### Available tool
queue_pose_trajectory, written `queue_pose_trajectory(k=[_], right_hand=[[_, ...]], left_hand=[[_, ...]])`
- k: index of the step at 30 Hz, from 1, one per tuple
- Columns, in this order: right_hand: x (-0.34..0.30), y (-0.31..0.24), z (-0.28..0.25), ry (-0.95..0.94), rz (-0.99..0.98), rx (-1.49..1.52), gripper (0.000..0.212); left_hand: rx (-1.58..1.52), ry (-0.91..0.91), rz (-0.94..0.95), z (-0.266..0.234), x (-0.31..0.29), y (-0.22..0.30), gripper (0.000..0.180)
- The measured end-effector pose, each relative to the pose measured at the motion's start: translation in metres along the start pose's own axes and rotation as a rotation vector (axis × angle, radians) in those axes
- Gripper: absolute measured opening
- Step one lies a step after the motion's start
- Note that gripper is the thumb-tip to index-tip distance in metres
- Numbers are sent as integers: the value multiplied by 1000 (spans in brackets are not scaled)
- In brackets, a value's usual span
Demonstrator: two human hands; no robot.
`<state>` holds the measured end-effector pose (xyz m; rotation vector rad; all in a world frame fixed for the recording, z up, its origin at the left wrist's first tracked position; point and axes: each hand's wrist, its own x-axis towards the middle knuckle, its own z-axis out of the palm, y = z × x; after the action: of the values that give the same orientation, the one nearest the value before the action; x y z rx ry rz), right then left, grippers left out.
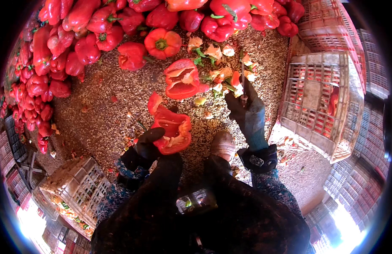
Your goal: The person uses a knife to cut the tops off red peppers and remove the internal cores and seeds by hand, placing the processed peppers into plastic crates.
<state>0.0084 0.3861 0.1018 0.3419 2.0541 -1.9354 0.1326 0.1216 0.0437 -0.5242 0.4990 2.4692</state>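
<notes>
My left hand point(149, 142), in a dark glove, grips a cut-open red bell pepper point(177, 127) with its hollow inside facing up. My right hand point(252, 114), gloved too, is closed round a knife point(243, 76) whose thin blade points away from me. Beyond the left hand, a red pepper half point(179, 86) lies cut side up with pale ribs showing. Cut-out pepper cores point(221, 74) with green stems are scattered around the blade. A whole red pepper point(163, 43) sits farther off, stem up.
A large heap of red peppers point(84, 25) spreads along the far and left sides. Pale seeds cover the floor point(98, 110). A plastic crate point(318, 84) stands at my right, red pieces visible through its slats. Another crate point(77, 182) with scraps is at lower left. My shoe point(224, 144) shows between the hands.
</notes>
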Motion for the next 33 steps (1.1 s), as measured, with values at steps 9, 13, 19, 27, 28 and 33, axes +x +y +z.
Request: queue_pose_trajectory(k=[9, 13, 19, 27, 28, 33], right_hand=[[-50, 42, 53, -726, -352, -319, 42], [-43, 43, 53, -860, -235, -571, 33], [-48, 48, 62, -766, -326, -573, 19], [-46, 23, 31, -330, -4, -120, 14], [-39, 17, 21, -295, 135, -49, 14], [-19, 17, 12, -236, 328, 146, 37]], left_hand=[[-79, -128, -284, -43, 18, 2, 54], [24, -160, -120, -58, -3, -11, 50], [703, -49, -184, -53, 1, 1, 63], [-131, 203, -101, -43, -3, -14, 44], [149, 269, -34, -49, 1, -18, 39], [-30, 291, -72, -52, 1, -19, 19]])
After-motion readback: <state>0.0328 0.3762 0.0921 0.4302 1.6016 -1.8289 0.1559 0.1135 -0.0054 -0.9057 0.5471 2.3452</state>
